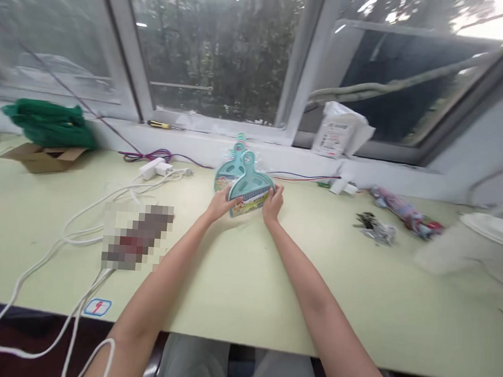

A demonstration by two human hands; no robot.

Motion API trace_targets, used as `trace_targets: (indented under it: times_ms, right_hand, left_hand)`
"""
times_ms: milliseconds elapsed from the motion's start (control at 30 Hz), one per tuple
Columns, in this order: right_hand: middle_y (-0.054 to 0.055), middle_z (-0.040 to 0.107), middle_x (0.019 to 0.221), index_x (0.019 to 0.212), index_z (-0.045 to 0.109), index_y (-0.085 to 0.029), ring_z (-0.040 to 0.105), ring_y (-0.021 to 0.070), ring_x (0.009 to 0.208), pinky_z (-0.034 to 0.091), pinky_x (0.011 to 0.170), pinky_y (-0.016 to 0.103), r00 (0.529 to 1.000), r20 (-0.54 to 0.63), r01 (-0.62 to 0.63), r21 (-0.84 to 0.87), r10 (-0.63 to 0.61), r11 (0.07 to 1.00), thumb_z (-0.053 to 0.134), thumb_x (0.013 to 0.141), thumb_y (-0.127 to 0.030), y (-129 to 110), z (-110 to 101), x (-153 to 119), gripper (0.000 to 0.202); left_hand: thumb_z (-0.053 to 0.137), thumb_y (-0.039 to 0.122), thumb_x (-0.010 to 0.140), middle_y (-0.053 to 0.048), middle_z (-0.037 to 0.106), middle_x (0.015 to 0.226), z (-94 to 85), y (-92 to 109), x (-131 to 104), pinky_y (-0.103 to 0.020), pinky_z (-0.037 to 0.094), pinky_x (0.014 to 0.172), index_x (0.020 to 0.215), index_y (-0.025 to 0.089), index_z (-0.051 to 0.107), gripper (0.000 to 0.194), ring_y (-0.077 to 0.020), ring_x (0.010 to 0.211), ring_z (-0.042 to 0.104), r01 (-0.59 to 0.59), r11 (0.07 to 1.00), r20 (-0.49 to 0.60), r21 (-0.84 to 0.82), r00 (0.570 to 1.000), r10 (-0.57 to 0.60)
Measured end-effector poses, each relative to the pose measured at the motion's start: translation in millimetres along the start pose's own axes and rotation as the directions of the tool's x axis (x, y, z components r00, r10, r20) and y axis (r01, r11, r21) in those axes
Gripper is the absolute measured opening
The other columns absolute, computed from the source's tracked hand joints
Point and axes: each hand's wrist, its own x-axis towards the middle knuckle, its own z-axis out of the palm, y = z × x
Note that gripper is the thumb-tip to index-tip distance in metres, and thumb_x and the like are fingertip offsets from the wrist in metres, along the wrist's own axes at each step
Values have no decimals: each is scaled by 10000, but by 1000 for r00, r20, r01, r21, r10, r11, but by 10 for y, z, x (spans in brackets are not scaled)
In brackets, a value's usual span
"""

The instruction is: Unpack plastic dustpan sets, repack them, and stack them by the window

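A teal mini dustpan and brush set (252,184) with a looped handle and a colourful printed label is between my two hands, above the far part of the table. My left hand (221,203) grips its lower left corner, thumb on the front. On the lower right corner, my right hand (273,204) closes around the edge. Just behind stands a matching teal dustpan set (230,168), partly covered by the front one. Clear plastic wrap shows around it, and striped teal handle ends rise above it.
The pale green table (236,279) holds a blurred-out device (138,238) with white cables (65,230) at left. A green bag (51,123) lies on an open cardboard box (42,159). Rightward are small metal parts (375,229), a patterned bundle (405,211) and a whitish translucent container (480,250).
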Motion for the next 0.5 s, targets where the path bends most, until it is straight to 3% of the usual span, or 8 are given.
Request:
trace_targets:
  times_ms: [133,267,333,400,500]
  right_hand:
    - [107,622,1070,1137,467,-194,564,215,982,391,850,319,999,11,-34,-68,35,997,278,965,-297,-36,-481,-141,275]
    - [140,544,1231,1183,481,-180,471,212,1165,334,958,348,991,-86,86,-197,-104,977,301,973,-291,-108,-1084,-361,298]
    - [111,593,1150,1102,549,-187,506,197,1103,325,954,339,979,42,201,-249,-197,947,296,986,-294,-133,-1348,-475,298]
    - [80,642,1038,979,616,-194,546,182,1014,334,921,320,929,262,331,-264,-263,906,311,992,-289,-146,-1535,-571,320]
    - [70,680,947,858,671,-186,580,173,944,348,878,303,866,452,366,-285,-212,886,350,987,-275,-157,-1649,-656,357]
  left_hand:
    - [689,406,693,44,538,539,242,337,-197,-238,352,399,1030,172,563,429,-122,384,457,273,932,153,-236,958,-242]
    - [693,317,640,57,480,481,533,522,-275,-207,275,330,850,180,534,297,-95,343,405,392,815,81,-427,914,-397]
    - [682,298,635,47,484,484,678,562,-290,-198,268,321,781,184,509,253,-90,350,412,402,741,25,-538,886,-463]
    - [675,288,633,38,496,496,800,584,-325,-191,274,318,751,179,502,236,-86,360,423,393,669,-1,-631,862,-507]
    - [687,274,622,21,534,531,892,595,-440,-187,299,320,767,163,526,243,-89,382,455,405,613,23,-678,846,-533]
